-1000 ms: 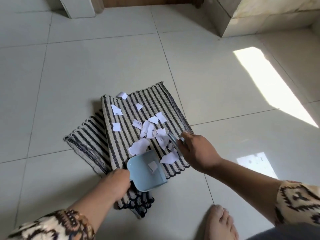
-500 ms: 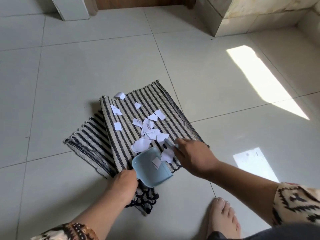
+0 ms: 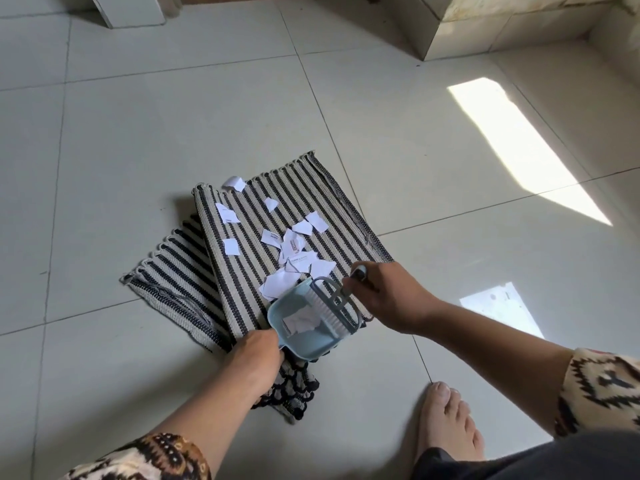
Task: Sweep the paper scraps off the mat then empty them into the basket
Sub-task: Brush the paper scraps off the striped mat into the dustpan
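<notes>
A striped black-and-cream mat point(image 3: 249, 271) lies folded on the tiled floor. Several white paper scraps point(image 3: 294, 249) are scattered over its middle. My left hand point(image 3: 254, 362) grips the handle of a light blue dustpan point(image 3: 304, 337) that rests on the mat's near edge. A few scraps point(image 3: 299, 322) lie inside the pan. My right hand point(image 3: 384, 296) holds the handle of a small grey brush point(image 3: 330, 306), whose white bristles sit inside the pan's mouth. No basket is in view.
My bare right foot point(image 3: 446, 420) stands on the floor just right of the mat. A tiled step or ledge point(image 3: 485, 32) rises at the back right. A white block point(image 3: 131, 12) stands at the back left. A sunlit patch point(image 3: 519, 147) crosses the tiles.
The brush has swept toward me, from the scraps at the mat's right side into the dustpan, pushing more scraps in. The pan has shifted slightly right and forward.
</notes>
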